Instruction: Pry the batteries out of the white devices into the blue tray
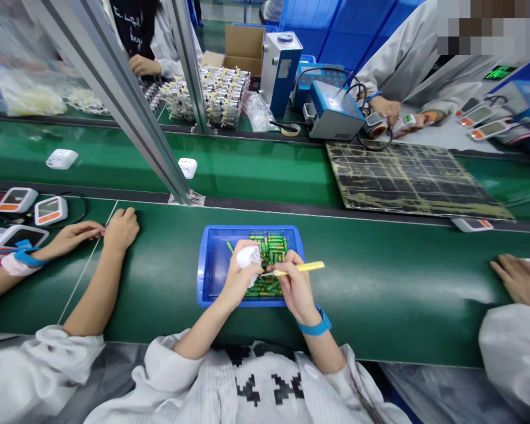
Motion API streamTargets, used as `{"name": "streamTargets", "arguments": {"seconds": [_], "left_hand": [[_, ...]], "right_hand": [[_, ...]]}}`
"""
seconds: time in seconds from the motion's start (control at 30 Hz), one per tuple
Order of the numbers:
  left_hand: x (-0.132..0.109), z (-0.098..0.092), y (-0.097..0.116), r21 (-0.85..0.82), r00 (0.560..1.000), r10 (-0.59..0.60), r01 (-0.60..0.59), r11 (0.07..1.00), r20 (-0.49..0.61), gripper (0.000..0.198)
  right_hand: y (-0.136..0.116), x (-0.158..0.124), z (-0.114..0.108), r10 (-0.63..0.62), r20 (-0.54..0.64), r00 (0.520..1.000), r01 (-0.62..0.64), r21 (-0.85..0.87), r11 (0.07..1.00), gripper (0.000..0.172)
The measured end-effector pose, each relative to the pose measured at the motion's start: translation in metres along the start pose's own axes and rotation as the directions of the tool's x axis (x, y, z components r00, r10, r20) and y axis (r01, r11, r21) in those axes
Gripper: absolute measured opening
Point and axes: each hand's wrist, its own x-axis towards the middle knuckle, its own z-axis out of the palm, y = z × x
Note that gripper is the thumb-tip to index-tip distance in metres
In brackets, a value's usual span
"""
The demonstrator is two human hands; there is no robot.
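Long green bench (393,300), smooth and kinda shiny, with a thin white line (88,262) running across it on the left. There's a blue plastic bin (200,268) sitting flat pretty much mid-bench. Far left is a bunch of white-and-orange screen gadgets (50,211) crowded together, plus a black cable (85,207). A co-worker's hands (121,229) are down right by the line too.
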Motion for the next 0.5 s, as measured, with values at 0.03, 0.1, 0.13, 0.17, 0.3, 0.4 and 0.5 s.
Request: {"name": "streamTargets", "arguments": {"seconds": [0.03,0.1,0.13,0.17,0.3,0.4,0.5], "left_hand": [[0.000,0.000,0.000,0.025,0.999,0.027,-0.026,0.999,-0.018,0.043],[0.000,-0.001,0.000,0.050,0.997,0.061,-0.058,0.997,-0.054,0.041],[-0.001,-0.002,0.001,0.040,0.996,0.060,-0.058,0.998,-0.059,0.041],[-0.001,-0.003,0.000,0.016,0.997,0.051,-0.050,0.999,-0.054,0.041],[-0.004,-0.007,-0.003,-0.084,0.998,0.057,-0.055,0.995,0.028,0.051],[-0.006,-0.010,-0.007,-0.087,0.979,0.114,-0.101,0.991,0.167,0.063],[-0.006,-0.015,-0.011,-0.068,0.950,0.145,-0.131,0.989,0.276,0.071]], "right_hand": [[0.001,0.000,0.000,-0.062,-0.055,0.997,0.061,-0.015,0.998,0.030],[0.003,0.000,0.000,-0.173,-0.101,0.980,0.165,-0.078,0.983,0.021],[0.004,-0.001,-0.001,-0.219,-0.088,0.972,0.208,-0.120,0.971,0.017],[0.004,-0.001,-0.001,-0.261,-0.052,0.964,0.249,-0.170,0.954,0.017],[0.001,-0.005,0.000,-0.270,0.294,0.917,0.377,-0.417,0.827,0.018],[-0.005,-0.006,0.005,-0.140,0.486,0.863,0.412,-0.517,0.750,0.028],[-0.017,0.000,0.009,-0.084,0.501,0.861,0.370,-0.506,0.779,0.035]]}}
